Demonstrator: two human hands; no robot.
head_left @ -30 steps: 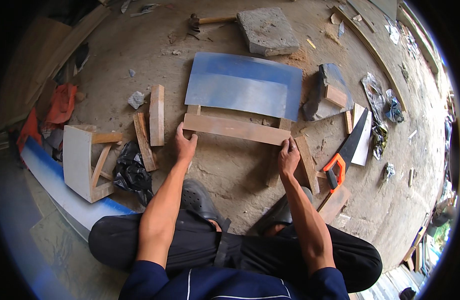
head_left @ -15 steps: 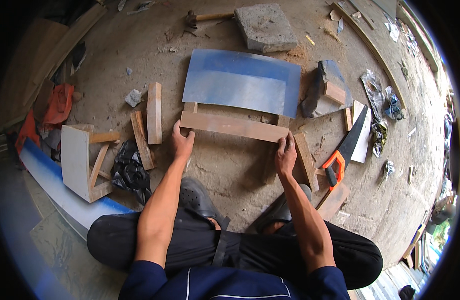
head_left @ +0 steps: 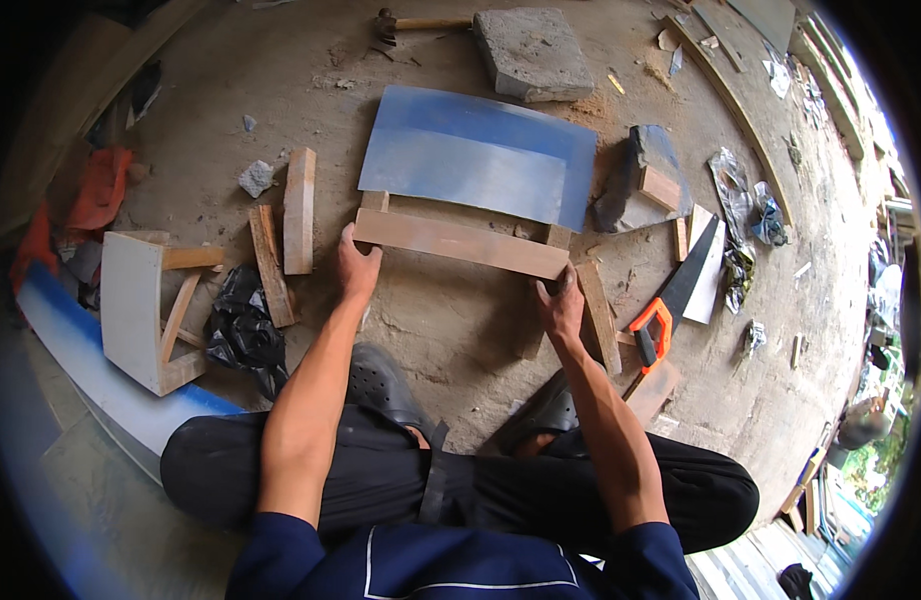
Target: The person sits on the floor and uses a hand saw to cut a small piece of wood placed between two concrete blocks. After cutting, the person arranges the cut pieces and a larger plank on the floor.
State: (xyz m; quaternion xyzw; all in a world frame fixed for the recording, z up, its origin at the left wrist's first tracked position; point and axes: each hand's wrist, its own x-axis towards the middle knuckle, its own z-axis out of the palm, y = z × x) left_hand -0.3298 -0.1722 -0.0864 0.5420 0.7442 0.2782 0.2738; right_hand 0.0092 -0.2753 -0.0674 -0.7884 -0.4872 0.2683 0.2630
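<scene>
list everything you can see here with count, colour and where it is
wooden slat: 1, light brown, centre of floor, lying crosswise under both hands
blue panel: 1, blue-grey, just beyond the slat
concrete block: 1, grey, top centre
hammer: 1, wooden handle, top, left of block
hand saw: 1, orange handle, dark blade, right of slat
loose wood pieces: several, brown, left of slat; more on the right
small stool frame: 1, white and wood, left
black plastic bag: 1, black, beside stool frame
orange cloth: 1, far left
left hand: on slat's left end
right hand: on slat's right end
</scene>
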